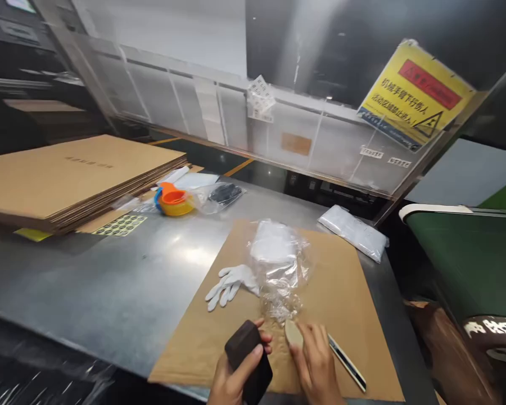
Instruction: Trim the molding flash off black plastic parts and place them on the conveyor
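Observation:
My left hand is closed around a dark rectangular block with rounded edges, its thumb along the side. The fingers of my right hand are pressed on a small beige oval piece, whose kind I cannot make out. Both hands are over a brown cardboard sheet. Right beside my right hand lies a slim utility knife. Ahead of the hands rests a clear plastic bag with white contents, and a white glove lies to its left.
A stack of flat cardboard occupies the table's left side. Beyond the cardboard sheet are orange and yellow tape rolls, a bag with something dark and a white plastic packet. A green conveyor belt stands at the right.

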